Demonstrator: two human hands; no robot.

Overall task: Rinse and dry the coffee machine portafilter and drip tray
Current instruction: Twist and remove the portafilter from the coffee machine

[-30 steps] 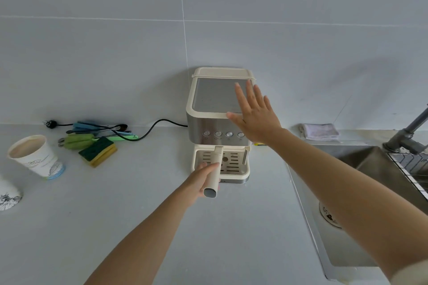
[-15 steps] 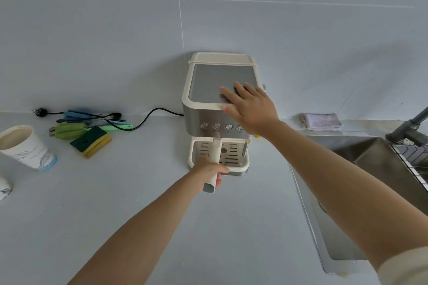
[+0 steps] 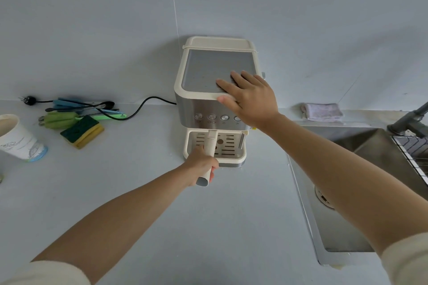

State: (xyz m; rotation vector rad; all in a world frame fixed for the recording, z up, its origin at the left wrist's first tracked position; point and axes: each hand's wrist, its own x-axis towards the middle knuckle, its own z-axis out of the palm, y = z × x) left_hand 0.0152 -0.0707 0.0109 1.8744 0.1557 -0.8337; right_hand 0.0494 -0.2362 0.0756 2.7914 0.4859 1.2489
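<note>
At centre, against the tiled wall: coffee machine [image 3: 203, 90], cream and steel, standing on the grey counter [image 3: 139, 215].
Left hand [image 3: 203, 166]: clenched around the portafilter handle, at 6 o'clock from the machine.
Portafilter [image 3: 210, 146]: seated under the machine's front, cream handle pointing toward 6 o'clock over the drip tray.
Drip tray [image 3: 231, 146]: slotted, cream, sitting in the machine's base.
Right hand [image 3: 250, 97]: flat, fingers spread, pressed on the machine's top at its 4 o'clock corner; grasping nothing.
Cloth [image 3: 322, 111]: folded, at 3 o'clock, behind the sink [image 3: 342, 192].
Sponge [image 3: 82, 131]: green and yellow, at 9 o'clock, beside brushes and the power cord [image 3: 148, 102].
Paper cup [image 3: 18, 139]: far out at 9 o'clock.
</note>
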